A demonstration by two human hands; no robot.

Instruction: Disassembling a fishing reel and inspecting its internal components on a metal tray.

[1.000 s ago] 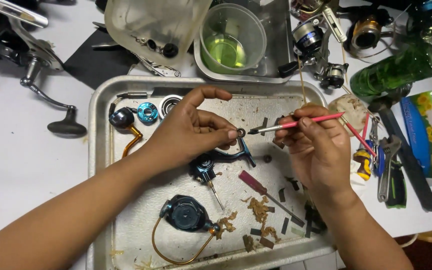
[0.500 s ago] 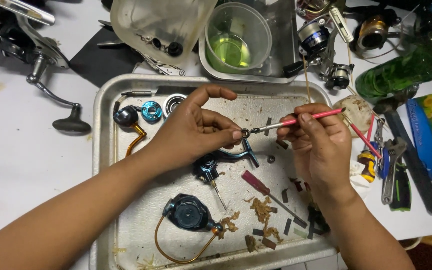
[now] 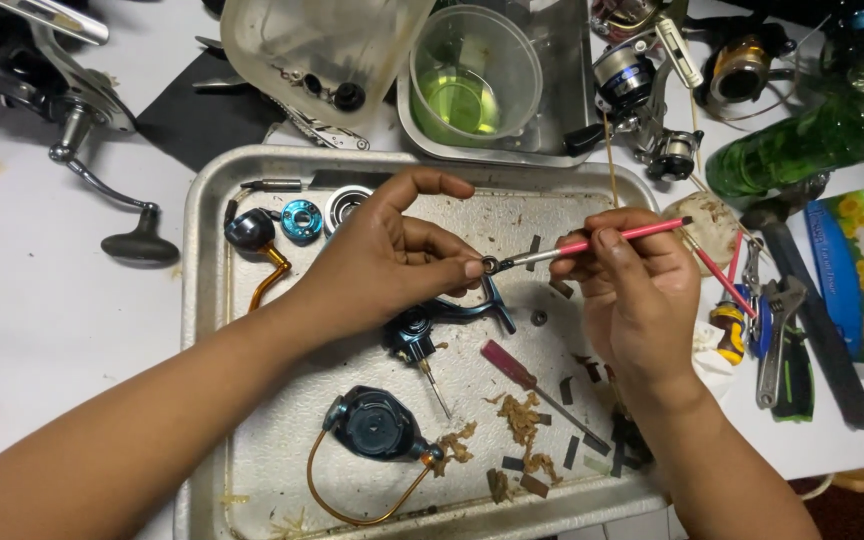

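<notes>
While the left hand (image 3: pixel 382 260) pinches a small metal ring part (image 3: pixel 490 265) between thumb and forefinger tips, the right hand (image 3: pixel 632 290) grips a pink-handled brush (image 3: pixel 602 242) pen-style, fingers closed round the handle, bristle end touching the ring. Both hands sit above the metal tray (image 3: pixel 207 330), ring roughly over its upper middle (too small to tell exactly what kind of part it is). Just under the left fingers lies a dark blue reel frame piece (image 3: pixel 442 318); lower left of it, a dark blue reel body (image 3: pixel 377 425) with a copper wire bail. A red-handled screwdriver (image 3: pixel 522 372) lies below the right hand's fingers, with brown debris (image 3: pixel 524 420) and dark scraps near it. Tray's upper left: black knob on an orange handle arm (image 3: pixel 257 240), a blue ring (image 3: pixel 301 220), a bearing (image 3: pixel 344 205). Beyond the tray's far edge: clear cup of green liquid (image 3: pixel 472 75) and a tilted clear plastic tub (image 3: pixel 322 45). Right of the tray: adjustable wrench (image 3: pixel 774 330), green bottle (image 3: pixel 802 145), more reels (image 3: pixel 632 85).
</notes>
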